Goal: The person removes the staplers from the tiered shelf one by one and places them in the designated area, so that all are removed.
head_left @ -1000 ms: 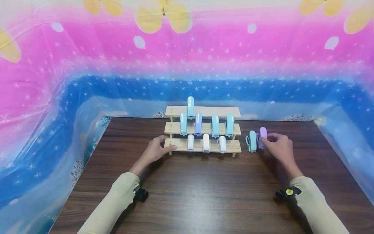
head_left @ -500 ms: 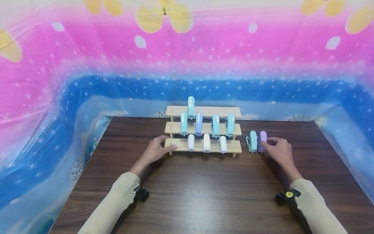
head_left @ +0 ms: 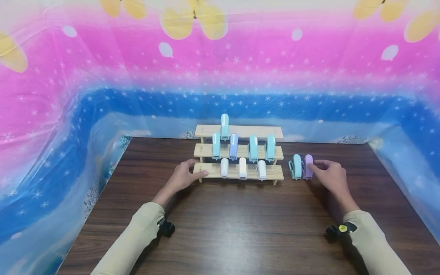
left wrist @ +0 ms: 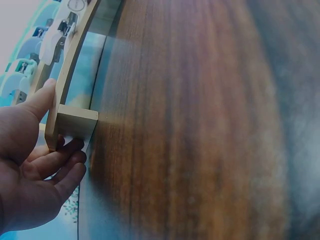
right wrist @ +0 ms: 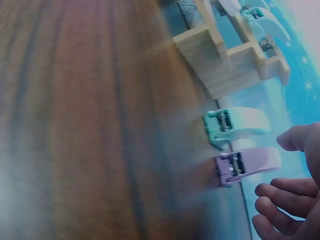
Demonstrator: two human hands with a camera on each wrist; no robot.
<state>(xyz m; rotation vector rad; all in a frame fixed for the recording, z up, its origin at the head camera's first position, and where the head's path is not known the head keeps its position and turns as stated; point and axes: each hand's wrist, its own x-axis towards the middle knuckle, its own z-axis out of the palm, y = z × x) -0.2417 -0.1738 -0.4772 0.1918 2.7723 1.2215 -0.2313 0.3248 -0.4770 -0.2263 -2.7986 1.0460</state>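
My left hand [head_left: 183,176] grips the left end of the lowest board of a three-step wooden stand [head_left: 206,168], thumb on top and fingers curled underneath in the left wrist view. At the stand's right, a purple mini stapler [head_left: 308,167] stands upright on the table beside a teal mini stapler [head_left: 296,167]. My right hand [head_left: 330,176] is right at the purple one; its thumb overlaps it in the head view. From the right wrist view, the thumb and fingers [right wrist: 285,200] are spread around its back end, with gaps showing.
White mini staplers [head_left: 242,168] line the lowest board. Teal ones and a blue-violet one [head_left: 233,146] stand on the middle board, and a single teal stapler [head_left: 225,126] is on top. Behind the brown wooden table [head_left: 233,229] hangs a pink and blue cloth [head_left: 261,57].
The purple stapler has come down onto the table beside the teal one, and my right hand's fingers have loosened from it. My left hand stays on the stand.
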